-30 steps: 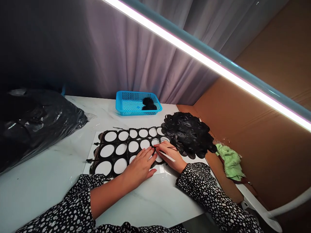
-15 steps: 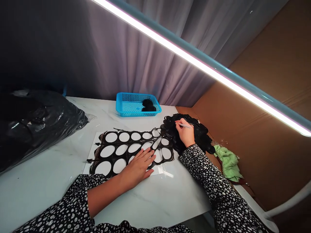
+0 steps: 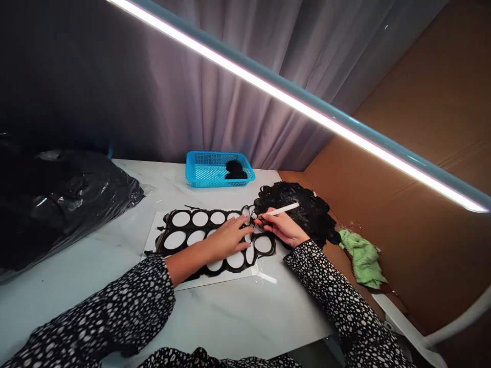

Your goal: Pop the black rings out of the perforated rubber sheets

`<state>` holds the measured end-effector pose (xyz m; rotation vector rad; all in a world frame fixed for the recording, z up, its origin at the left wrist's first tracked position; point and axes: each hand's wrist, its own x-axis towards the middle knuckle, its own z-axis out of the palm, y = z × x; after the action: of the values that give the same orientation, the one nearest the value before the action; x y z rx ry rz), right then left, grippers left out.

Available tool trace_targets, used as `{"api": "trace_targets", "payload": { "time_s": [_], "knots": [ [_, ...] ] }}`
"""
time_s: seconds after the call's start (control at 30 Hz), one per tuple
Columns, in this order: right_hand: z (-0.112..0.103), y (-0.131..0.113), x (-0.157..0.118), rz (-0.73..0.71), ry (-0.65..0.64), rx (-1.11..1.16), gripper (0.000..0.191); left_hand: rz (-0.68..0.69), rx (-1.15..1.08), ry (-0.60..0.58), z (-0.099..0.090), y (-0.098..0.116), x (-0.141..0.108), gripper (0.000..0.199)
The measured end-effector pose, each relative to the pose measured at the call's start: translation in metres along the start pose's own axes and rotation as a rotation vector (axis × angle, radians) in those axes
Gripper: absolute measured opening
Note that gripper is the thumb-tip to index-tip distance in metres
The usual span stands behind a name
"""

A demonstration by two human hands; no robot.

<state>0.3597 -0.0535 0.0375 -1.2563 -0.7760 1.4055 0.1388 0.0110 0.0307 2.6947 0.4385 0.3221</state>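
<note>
A black sheet with rows of round cut-outs lies over a white board on the table. My left hand rests on the sheet, palm down, fingers spread toward its right part. My right hand is closed on a slim white pen-like tool, near the sheet's upper right edge and close to my left fingertips. The sheet is bunched and twisted at that end. Right behind my right hand sits a heap of black round pieces.
A blue perforated basket with a few black pieces stands at the back of the marble-patterned table. A black plastic bag fills the left. A green cloth lies at right, beside a cardboard wall. A lit tube lamp crosses above.
My right hand has moved from the black heap down and left to the sheet's edge, with the tool still in it. My left hand has slid up and right along the sheet.
</note>
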Motion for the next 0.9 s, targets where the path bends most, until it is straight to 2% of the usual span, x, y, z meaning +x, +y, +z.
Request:
{"api": "trace_targets", "payload": {
  "time_s": [0.13, 0.23, 0.4, 0.63, 0.73, 0.83, 0.9],
  "knots": [
    [-0.011, -0.007, -0.011, 0.137, -0.148, 0.092, 0.031, 0.003, 0.019, -0.074, 0.02, -0.006, 0.009, 0.061],
    [-0.015, -0.018, -0.015, 0.128, -0.221, 0.114, 0.031, 0.028, 0.032, -0.086, 0.022, -0.01, 0.007, 0.06],
    [-0.016, -0.037, -0.007, -0.078, -0.003, 0.28, 0.024, 0.031, 0.057, -0.1, 0.009, -0.017, 0.003, 0.064],
    [-0.016, -0.03, -0.004, -0.029, 0.164, 0.546, 0.014, -0.032, 0.089, -0.115, 0.004, -0.025, -0.003, 0.068],
    [-0.026, -0.032, -0.007, -0.077, 0.268, 0.587, 0.015, -0.044, 0.095, -0.113, 0.005, -0.026, -0.004, 0.066],
    [-0.039, -0.042, -0.014, -0.197, 0.398, 0.561, 0.02, -0.048, 0.082, -0.12, 0.004, -0.027, -0.004, 0.065],
    [-0.039, -0.047, -0.023, -0.239, 0.418, 0.485, 0.021, -0.033, 0.052, -0.08, 0.002, -0.025, -0.004, 0.062]
  ]
}}
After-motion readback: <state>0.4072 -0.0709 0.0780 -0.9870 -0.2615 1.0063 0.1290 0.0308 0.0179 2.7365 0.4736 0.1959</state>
